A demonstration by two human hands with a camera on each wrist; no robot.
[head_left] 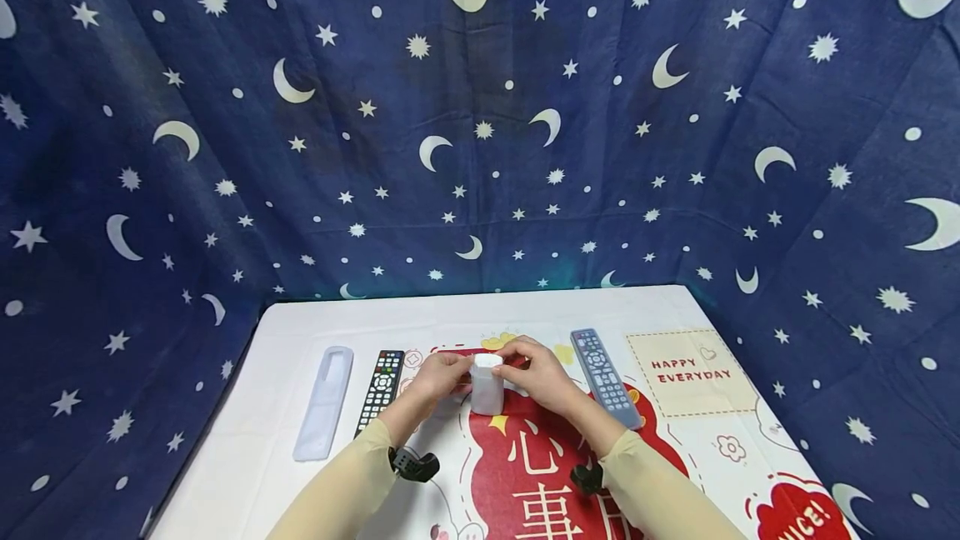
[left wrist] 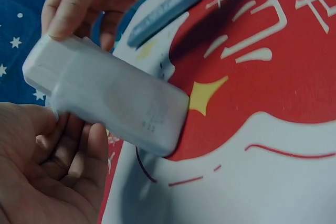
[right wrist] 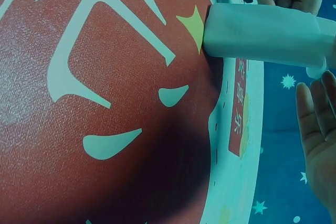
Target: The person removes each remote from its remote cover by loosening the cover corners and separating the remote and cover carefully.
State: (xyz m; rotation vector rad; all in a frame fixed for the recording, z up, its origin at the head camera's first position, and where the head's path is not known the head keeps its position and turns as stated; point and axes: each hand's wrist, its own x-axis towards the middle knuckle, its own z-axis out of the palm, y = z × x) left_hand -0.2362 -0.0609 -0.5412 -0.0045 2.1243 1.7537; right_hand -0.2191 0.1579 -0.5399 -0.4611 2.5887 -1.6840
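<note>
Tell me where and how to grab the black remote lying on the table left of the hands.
Take the black remote across its long side edges near the middle, coming down from above. It lies flat, buttons up, long and narrow, with a gap to the clear sleeve on its left, so fingers fit on both sides.

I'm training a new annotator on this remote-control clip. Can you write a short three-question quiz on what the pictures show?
1. True or false: the white remote in a clear sleeve lies flat on the mat.
2. Which lies furthest toward the person's left? A) clear silicone sleeve B) black remote C) grey-blue remote
3. Which hands touch the top of the white remote?

Key
1. False: it stands on end on the mat.
2. A
3. Both, the left hand and the right hand.
</note>
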